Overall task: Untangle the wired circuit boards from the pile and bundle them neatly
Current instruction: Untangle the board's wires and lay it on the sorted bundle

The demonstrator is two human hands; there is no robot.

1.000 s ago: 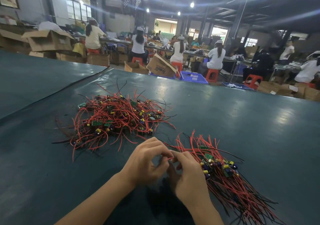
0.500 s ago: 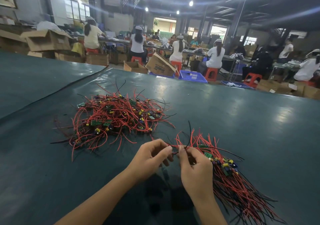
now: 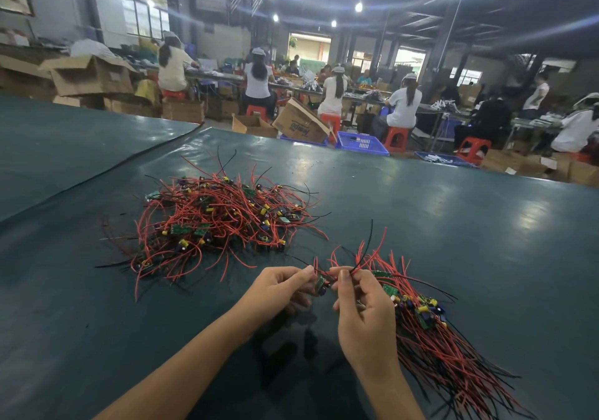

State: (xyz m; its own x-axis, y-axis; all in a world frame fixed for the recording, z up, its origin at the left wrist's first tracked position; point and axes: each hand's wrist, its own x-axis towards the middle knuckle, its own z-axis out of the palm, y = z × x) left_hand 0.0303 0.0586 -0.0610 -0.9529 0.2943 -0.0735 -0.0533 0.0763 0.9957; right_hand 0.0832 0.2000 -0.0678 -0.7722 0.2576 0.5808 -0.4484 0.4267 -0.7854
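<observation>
Pinching a wired circuit board (image 3: 321, 285) between left grip (image 3: 278, 290) and right grip (image 3: 366, 316), above the green surface (image 3: 453, 225). Behind, a tangled pile (image 3: 214, 222); beside the right grip, a straightened bundle (image 3: 437, 342).

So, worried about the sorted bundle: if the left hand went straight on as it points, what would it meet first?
Probably the right hand, just past the small board the left hand pinches; the sorted bundle lies beyond, though depth is unclear.

Both forearms bare, reaching in from the near edge, converging. Left hand (image 3: 278, 285) and right hand (image 3: 366, 309) close together, raised, fingers curled, pinching one wired circuit board (image 3: 321, 284) between them.
</observation>
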